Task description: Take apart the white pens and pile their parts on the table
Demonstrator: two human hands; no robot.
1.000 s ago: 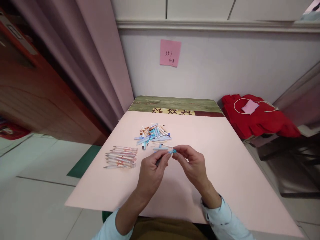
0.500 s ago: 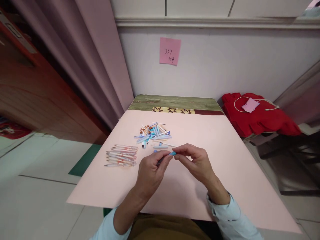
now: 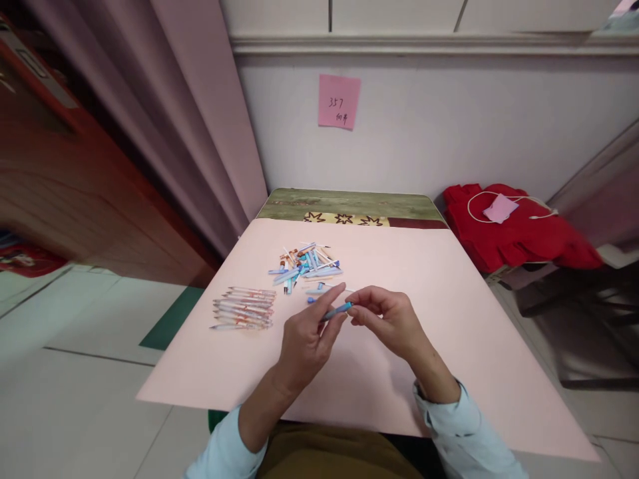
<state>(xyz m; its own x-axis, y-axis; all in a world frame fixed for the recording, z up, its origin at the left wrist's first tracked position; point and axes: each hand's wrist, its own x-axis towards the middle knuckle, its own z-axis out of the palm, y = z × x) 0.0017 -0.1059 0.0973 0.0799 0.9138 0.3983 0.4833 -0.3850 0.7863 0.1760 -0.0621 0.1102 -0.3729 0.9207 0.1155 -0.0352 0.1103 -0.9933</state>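
Between my two hands is a blue pen barrel. My left hand grips it between thumb and fingers, its index finger lifted off and stretched out. The fingertips of my right hand pinch at the barrel's right end; whether they hold a separate small part is hidden. Just beyond my left fingers lie a pale blue pen piece and a small dark blue piece. Farther back is a heap of pen parts, blue, white and brown. Several patterned pens lie side by side at the left.
A pale pink sheet covers the table, with a green wood-patterned strip at its back edge. A pink note is stuck on the wall. Red cloth with a white cable lies at the right. A mauve curtain hangs at the left.
My left index finger has lifted and straightened, so more of the blue barrel shows. My right fingers stay at its right end and have curled in slightly.
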